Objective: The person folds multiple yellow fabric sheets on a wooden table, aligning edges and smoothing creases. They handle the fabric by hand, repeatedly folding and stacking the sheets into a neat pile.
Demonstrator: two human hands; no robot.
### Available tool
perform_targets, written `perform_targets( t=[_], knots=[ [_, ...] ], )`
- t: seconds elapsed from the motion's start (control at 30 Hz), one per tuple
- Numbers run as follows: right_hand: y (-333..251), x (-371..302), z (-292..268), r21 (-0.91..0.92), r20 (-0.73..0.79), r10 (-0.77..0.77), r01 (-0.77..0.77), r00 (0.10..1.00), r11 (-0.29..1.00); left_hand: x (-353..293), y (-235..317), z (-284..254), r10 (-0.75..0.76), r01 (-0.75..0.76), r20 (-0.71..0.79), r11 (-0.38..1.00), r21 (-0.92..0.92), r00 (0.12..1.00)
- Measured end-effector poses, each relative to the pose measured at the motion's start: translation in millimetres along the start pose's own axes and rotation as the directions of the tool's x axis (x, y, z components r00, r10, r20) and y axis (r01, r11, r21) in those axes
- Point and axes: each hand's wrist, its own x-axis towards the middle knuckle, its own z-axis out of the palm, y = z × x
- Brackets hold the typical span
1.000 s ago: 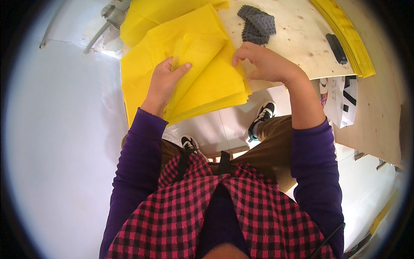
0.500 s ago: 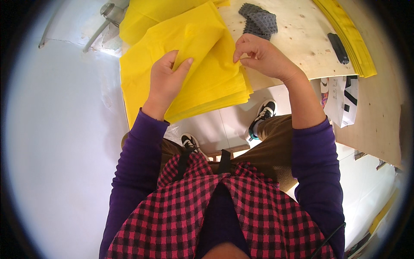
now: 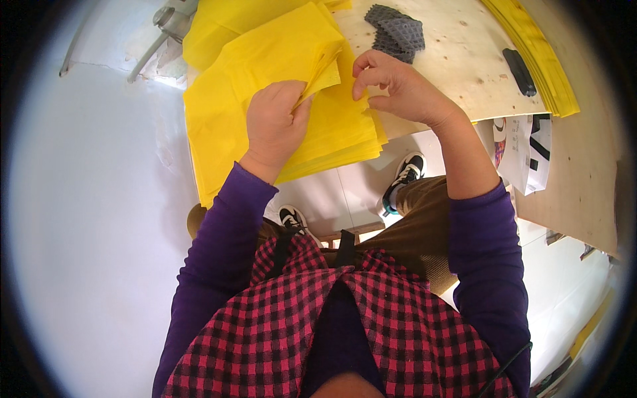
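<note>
A stack of yellow fabric sheets [image 3: 225, 113] lies at the near left of the wooden table. My left hand [image 3: 275, 123] is closed on a folded-over part of the top yellow fabric, thumb on the near side, and the gathered folds stick out past its fingertips. Just to the right, my right hand [image 3: 395, 89] hovers at the right edge of the stack. Its fingers are curled, with a gap between thumb and forefinger and nothing visible in them.
A crumpled grey textured cloth [image 3: 396, 33] lies beyond my right hand. Farther right on the wooden table [image 3: 458, 60] are a black elongated object [image 3: 519, 71] and a strip-like yellow fabric pile [image 3: 534, 53]. A white printed bag [image 3: 531, 156] hangs below the edge. A metal fitting [image 3: 171, 21] stands at the left.
My left hand has moved right and turned, bunching the fabric fold toward the right. The thumb and forefinger of my right hand have parted from the fabric's edge.
</note>
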Motion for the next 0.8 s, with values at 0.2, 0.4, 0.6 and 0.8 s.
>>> perform_targets(
  t=[0.2, 0.4, 0.6, 0.8],
  knots=[
    [-3, -2, -2, 0.035, 0.026, 0.054, -0.055, 0.998, 0.998, 0, -3, 9, 0.071, -0.073, 0.067, 0.997, 0.039, 0.995],
    [-2, -3, -3, 0.074, 0.052, 0.064, -0.068, 0.997, 0.995, -5, -3, 10, 0.149, -0.151, 0.105, 0.988, 0.014, 0.983],
    [-3, -2, -2, 0.140, 0.065, 0.075, -0.083, 0.995, 0.987, -14, -3, 4, 0.138, -0.123, 0.176, 0.988, -0.093, 0.975],
    [-6, -3, 0, 0.202, 0.083, 0.142, -0.156, 0.986, 0.967, -15, -5, 7, 0.136, -0.092, 0.225, 0.976, -0.196, 0.965]
  ],
)
